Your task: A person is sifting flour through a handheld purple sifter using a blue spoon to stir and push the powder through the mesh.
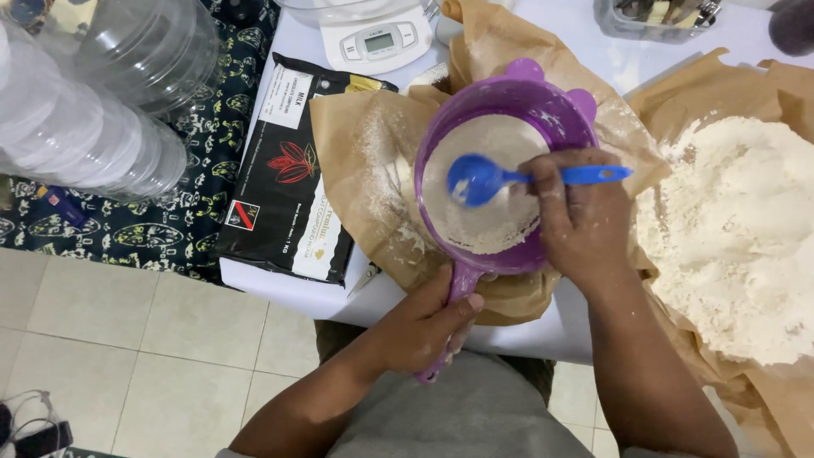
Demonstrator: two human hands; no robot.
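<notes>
**Sieving flour at the near edge of the tabletop**

We look down on a purple sieve (500, 182) with flour in its bowl, sitting over a sheet of brown paper (360, 170) near the front edge of the white tabletop (288, 293). Our left hand (424, 326) is wrapped closed around the sieve's handle, which juts out past the table's near edge; most of that handle is hidden under the fingers, and only its tip shows below the palm. Our right hand (585, 220) is clamped on the handle of a blue spoon (479, 178), whose bowl rests in the flour inside the sieve. The hand covers the sieve's right rim, so we cannot tell how the rim looks there.

Toward the right edge, a big heap of flour (738, 237) lies on more brown paper and is cut off by the frame. A black packet (292, 170) lies flat at the left edge of the tabletop, partly tucked under the paper. At the far edge a white kitchen scale (377, 38) is half cut off. Left of the table, a stack of clear plastic containers (85, 110) blurs together; we cannot count them
</notes>
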